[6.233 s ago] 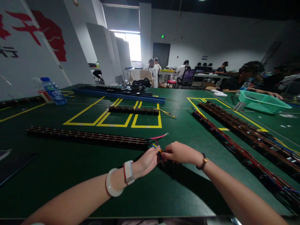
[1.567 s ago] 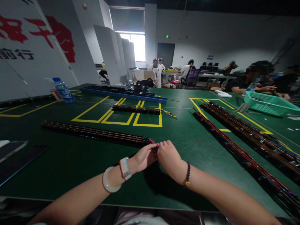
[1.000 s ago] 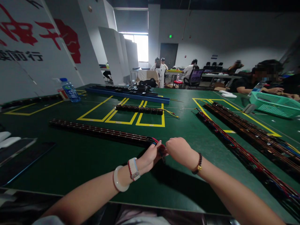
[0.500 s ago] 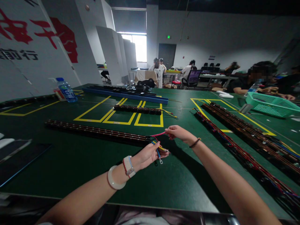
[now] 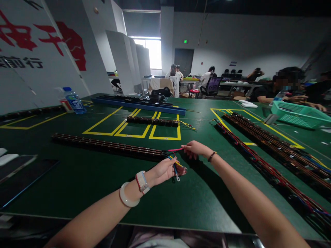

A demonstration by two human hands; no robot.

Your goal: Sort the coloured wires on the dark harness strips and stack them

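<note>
A long dark bar assembly with several brown rods (image 5: 111, 146) lies on the green table, with coloured wires coming out of its right end. My left hand (image 5: 165, 170), wearing a watch, is closed around the yellow wire (image 5: 178, 163) and a blue wire (image 5: 175, 168) just past that end. Below my fingers hangs a metal ring terminal (image 5: 178, 178) on the blue wire. My right hand (image 5: 195, 149) pinches the tip of a red wire (image 5: 174, 150) and holds it out to the right, above the left hand. The wire's very end is hidden by the fingers.
A shorter bar with wires (image 5: 152, 121) lies inside yellow tape outlines. Behind it is a blue channel (image 5: 139, 105). Long wired bars (image 5: 258, 162) lie at the right, near a green basket (image 5: 300, 115). A bottle (image 5: 75, 100) stands left; a person (image 5: 284, 86) sits far right.
My right hand has dropped slightly, so the red wire lies more level. My left hand keeps its hold almost unmoved.
</note>
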